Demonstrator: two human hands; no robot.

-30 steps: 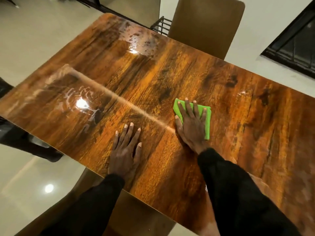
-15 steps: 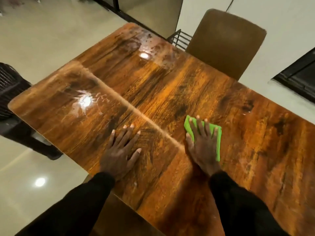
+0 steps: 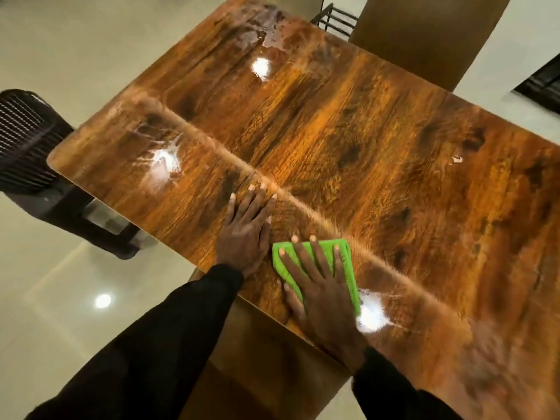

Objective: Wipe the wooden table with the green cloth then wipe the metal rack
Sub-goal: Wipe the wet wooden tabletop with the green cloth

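1. The right hand (image 3: 321, 286) lies flat on the bright green folded cloth (image 3: 325, 256), fingers straight and fanned apart, palm bearing down; nothing is pinched; the wide spread probably puts pressure across the whole pad, not one corner.
2. The cloth sits under that palm on the glossy brown wooden table (image 3: 378, 140), close to its near edge; green shows just past the fingertips and along the little-finger side.
3. The left hand (image 3: 245, 234) rests flat on bare wood just to the thumb side of the cloth and slightly ahead of it, fingers straight and fairly close together, holding nothing; it likely serves as a brace while the person leans over.
4. A streaky wet glare (image 3: 372, 313) lies just beside the cloth's little-finger side; a wet patch (image 3: 272, 28) shines well beyond the fingertips at the far end; the table pass looks only partly done.
5. The black metal wire rack (image 3: 333, 21) stands far beyond both hands, past the far edge, beside a tan chair back (image 3: 424, 31); it seems not yet reached.
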